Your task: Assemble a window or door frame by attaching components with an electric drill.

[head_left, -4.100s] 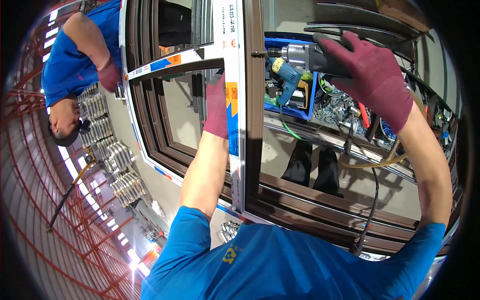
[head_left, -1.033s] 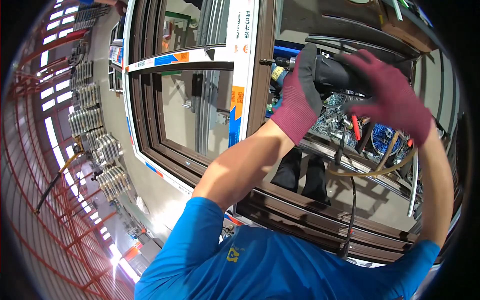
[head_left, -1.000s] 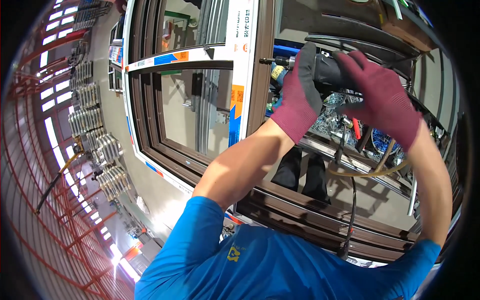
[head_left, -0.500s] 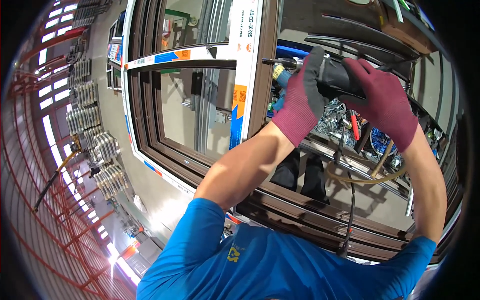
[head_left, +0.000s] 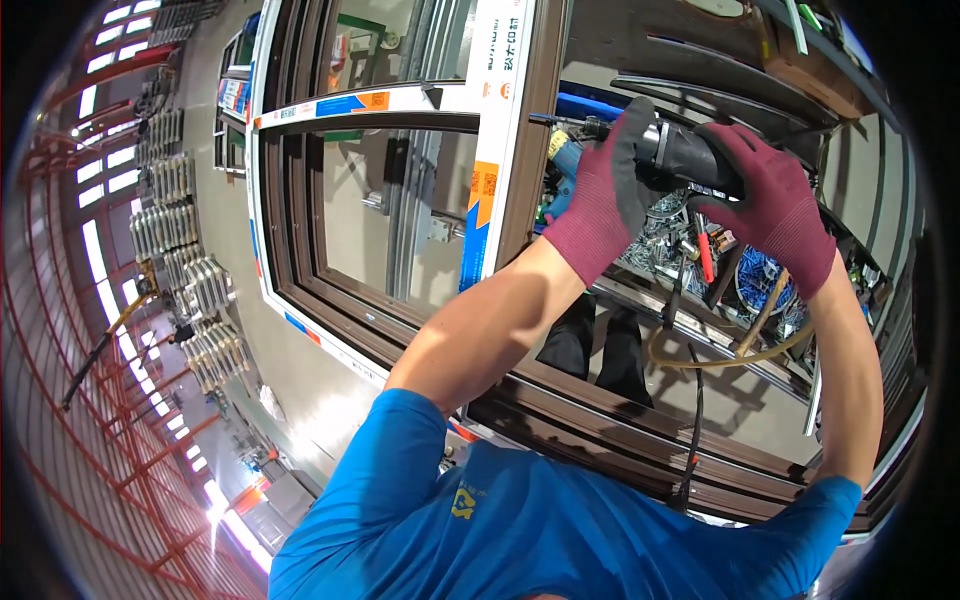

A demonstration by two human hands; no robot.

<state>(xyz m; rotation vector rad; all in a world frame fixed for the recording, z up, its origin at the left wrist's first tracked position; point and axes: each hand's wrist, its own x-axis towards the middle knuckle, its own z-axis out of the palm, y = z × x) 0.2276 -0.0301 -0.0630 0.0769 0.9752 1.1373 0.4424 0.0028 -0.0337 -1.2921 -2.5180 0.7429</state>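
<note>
A black power drill [head_left: 690, 158] lies level between my two gloved hands, its slim bit pointing left against the brown window frame [head_left: 525, 170]. My left hand [head_left: 618, 165], in a maroon glove with a dark grey palm, is wrapped round the drill's front part. Around the rear of its black body closes my right hand [head_left: 765, 185], gloved alike. Part of the drill is hidden behind my fingers. Just left of my left hand, a blue tool with a yellow end [head_left: 562, 155] lies beyond the frame's edge.
Below my hands sits a tray of loose screws [head_left: 655, 245] with a red-handled tool [head_left: 705, 255] in it. A hammer [head_left: 762, 315] and a yellowish hose [head_left: 690, 362] lie near the right forearm. White protective tape [head_left: 497, 120] covers frame bars. A brown rail [head_left: 620, 425] crosses before my body.
A silver ring on the drill now shows between my hands, where less of it showed before. The bit's tip reaches slightly farther over the frame. The whole view has shifted a little.
</note>
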